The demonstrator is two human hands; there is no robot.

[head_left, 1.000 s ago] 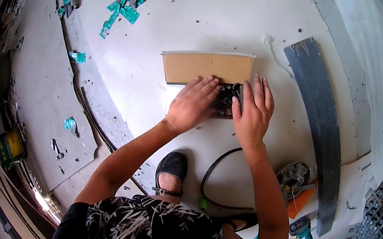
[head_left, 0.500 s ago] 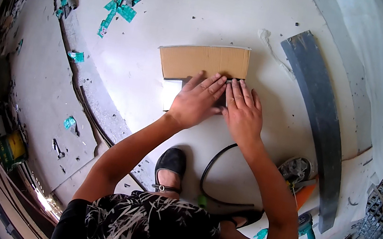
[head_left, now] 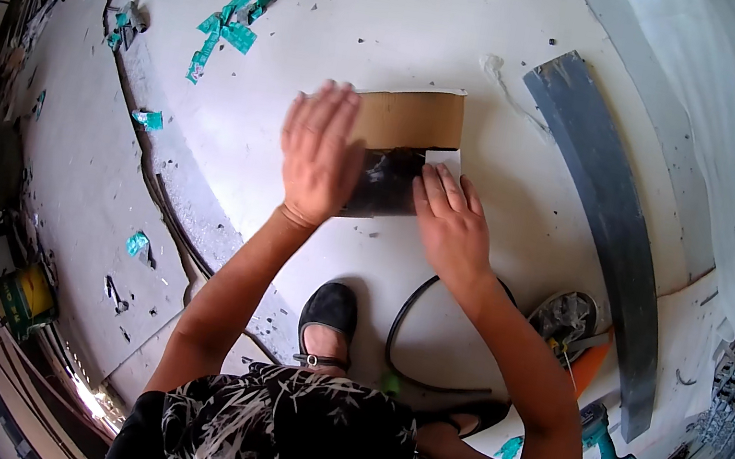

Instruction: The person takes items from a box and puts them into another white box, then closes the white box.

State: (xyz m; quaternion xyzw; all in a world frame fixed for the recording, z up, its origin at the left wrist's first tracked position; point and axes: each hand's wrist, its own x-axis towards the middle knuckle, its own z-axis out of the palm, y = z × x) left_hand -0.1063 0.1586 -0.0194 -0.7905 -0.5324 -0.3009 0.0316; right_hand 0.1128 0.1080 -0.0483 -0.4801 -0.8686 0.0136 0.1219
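Note:
A small cardboard box (head_left: 410,118) sits in front of me with its brown lid flap standing up at the far side. Dark, shiny contents (head_left: 386,179) fill what shows of its inside; I cannot make out what they are. My left hand (head_left: 316,158), slightly blurred, is open with fingers stretched over the box's left side, hiding that end. My right hand (head_left: 455,220) lies flat, its fingertips on the white side flap (head_left: 443,157) at the right end. Neither hand grips anything.
A long dark grey strip (head_left: 615,203) lies to the right. Near my feet are a black hose (head_left: 394,331), a tape roll (head_left: 567,316) and a teal power tool (head_left: 608,450). Torn green tape scraps (head_left: 231,27) litter the floor at the far left.
Both hands were together over the box. My left hand has moved left and away, and my right hand slightly down, baring the dark contents and the right white flap.

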